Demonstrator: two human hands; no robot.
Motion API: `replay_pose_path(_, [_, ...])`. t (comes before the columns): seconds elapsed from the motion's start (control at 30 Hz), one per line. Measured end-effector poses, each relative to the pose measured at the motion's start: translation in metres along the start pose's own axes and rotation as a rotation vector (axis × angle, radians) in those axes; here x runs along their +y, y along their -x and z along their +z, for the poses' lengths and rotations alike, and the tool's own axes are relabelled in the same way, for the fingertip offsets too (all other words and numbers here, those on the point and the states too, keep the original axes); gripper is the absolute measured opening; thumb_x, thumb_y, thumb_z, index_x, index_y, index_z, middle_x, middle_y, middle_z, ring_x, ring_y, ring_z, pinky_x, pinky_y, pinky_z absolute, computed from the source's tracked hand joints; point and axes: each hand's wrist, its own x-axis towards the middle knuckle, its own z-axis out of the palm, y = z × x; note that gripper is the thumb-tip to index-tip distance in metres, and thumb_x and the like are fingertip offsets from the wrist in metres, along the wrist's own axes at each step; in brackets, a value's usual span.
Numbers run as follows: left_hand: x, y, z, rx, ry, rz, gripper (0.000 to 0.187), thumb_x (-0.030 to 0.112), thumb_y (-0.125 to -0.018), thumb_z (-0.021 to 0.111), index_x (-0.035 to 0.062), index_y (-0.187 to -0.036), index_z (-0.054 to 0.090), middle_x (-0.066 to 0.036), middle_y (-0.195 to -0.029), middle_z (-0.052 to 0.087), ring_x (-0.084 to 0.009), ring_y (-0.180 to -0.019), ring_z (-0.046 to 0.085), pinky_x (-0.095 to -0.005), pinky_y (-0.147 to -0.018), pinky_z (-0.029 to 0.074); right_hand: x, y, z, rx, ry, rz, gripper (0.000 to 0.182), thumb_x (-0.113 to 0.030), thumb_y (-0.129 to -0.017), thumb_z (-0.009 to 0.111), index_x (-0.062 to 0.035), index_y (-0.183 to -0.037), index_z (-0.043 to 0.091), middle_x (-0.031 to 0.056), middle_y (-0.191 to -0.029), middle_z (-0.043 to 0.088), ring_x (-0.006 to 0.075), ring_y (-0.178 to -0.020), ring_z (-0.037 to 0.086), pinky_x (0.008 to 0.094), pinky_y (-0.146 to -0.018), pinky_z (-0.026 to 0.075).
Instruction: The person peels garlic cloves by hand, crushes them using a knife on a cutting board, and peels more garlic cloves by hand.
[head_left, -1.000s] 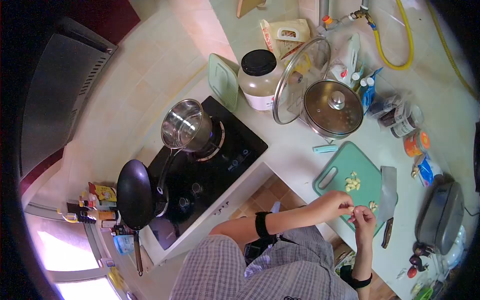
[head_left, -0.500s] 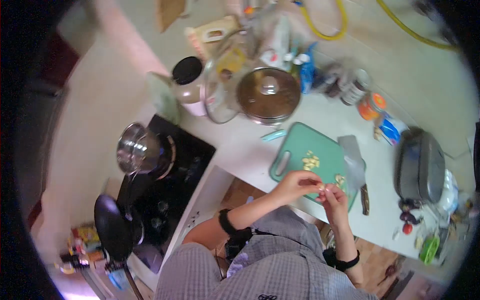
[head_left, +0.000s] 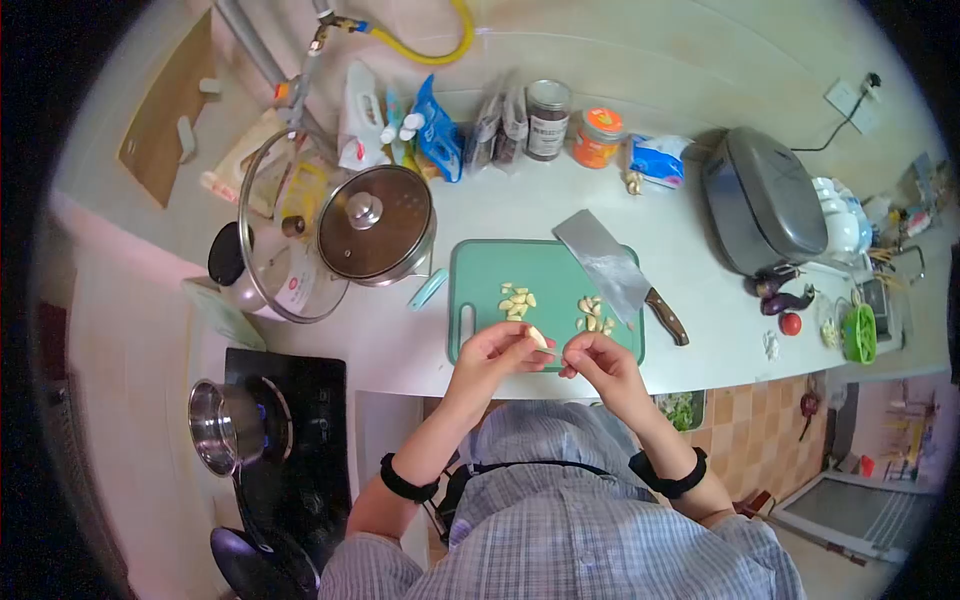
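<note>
My left hand point(head_left: 492, 360) holds a pale garlic clove point(head_left: 537, 338) between thumb and fingers, above the near edge of a green cutting board point(head_left: 545, 262). Close beside it, my right hand point(head_left: 606, 370) is closed in a pinch on a thin bit of peel at the clove's lower end. On the board lie a pile of peeled garlic cloves point(head_left: 517, 301) at left and a group of cloves with skins point(head_left: 592, 312) at right. A cleaver point(head_left: 606, 262) rests across the board's right side, its wooden handle over the counter.
A lidded pot point(head_left: 375, 228), a glass lid point(head_left: 262, 262) and a turquoise-handled tool point(head_left: 428, 288) stand left of the board. On the black cooktop point(head_left: 318, 440) is a steel saucepan point(head_left: 222, 428). Jars, bags, a grey appliance point(head_left: 765, 200), eggplants point(head_left: 785, 300) and a tomato point(head_left: 790, 323) are around the right and back.
The view has turned and levelled, so the counter now runs straight across. Both hands stay together at the clove over the board's near edge; the clove now shows more clearly in the left hand.
</note>
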Motion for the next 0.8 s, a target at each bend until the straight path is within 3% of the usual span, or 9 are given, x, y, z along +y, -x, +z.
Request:
replay_pose_path(0.23, [0.003,-0.002,0.006,0.076,-0.045,0.001,0.023,0.015,-0.088,0.055,0.0001,-0.105,0.054,-0.010,-0.098,0.062,-0.0151,-0.080,0.062,-0.0251,-0.072,0.049,0.005,0.002,-0.005,0.084,-0.005,-0.041,0.013,-0.011,-0.088,0.055,0.0003,-0.095,0.056,0.0029,-0.087,0.057,0.0096,-0.079,0.056,0.0230,-0.074,0.046])
replay_pose_path(0.3, [-0.002,-0.002,0.005,0.093,-0.084,0.031,0.023,0.014,-0.087,0.057,-0.0002,-0.105,0.055,-0.009,-0.096,0.063,-0.0138,-0.078,0.061,-0.0243,-0.071,0.048,0.002,0.002,0.001,0.129,0.213,-0.185,0.013,-0.008,-0.086,0.057,0.0016,-0.095,0.059,0.0040,-0.088,0.058,0.0099,-0.079,0.057,0.0230,-0.073,0.048])
replay_pose_path(0.8, [-0.008,0.002,0.016,0.066,0.027,-0.022,0.024,0.013,-0.084,0.061,-0.0004,-0.104,0.059,-0.004,-0.088,0.062,-0.0097,-0.079,0.058,-0.0218,-0.071,0.047,0.001,0.002,0.003,0.075,0.117,-0.105,0.012,-0.004,-0.083,0.058,0.0032,-0.093,0.061,0.0064,-0.089,0.061,0.0112,-0.080,0.060,0.0240,-0.074,0.049])
